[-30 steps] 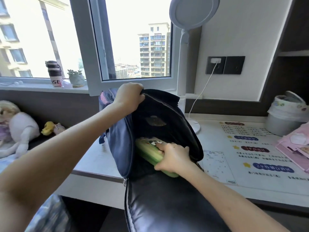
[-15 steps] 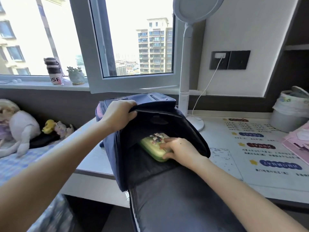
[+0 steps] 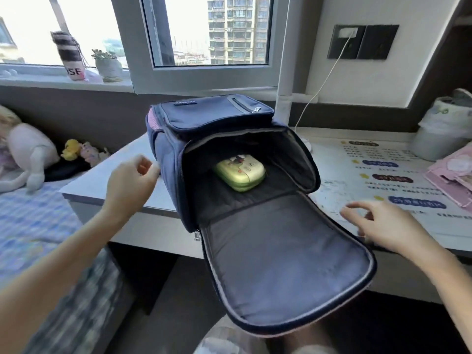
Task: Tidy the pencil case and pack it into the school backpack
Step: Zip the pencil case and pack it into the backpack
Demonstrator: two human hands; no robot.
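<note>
- The bottle on the sill shows the letters "SE".
- Print on the desk mat and the backpack label is too blurred to read.

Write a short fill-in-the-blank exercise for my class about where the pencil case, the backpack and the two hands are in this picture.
1. The green pencil case lies ____ the backpack.
2. The backpack's front flap hangs ____, not zipped.
3. The backpack rests on the ____, by the window.
4. Left hand and right hand each hold ____.

Missing words: inside; open; desk; nothing
</note>
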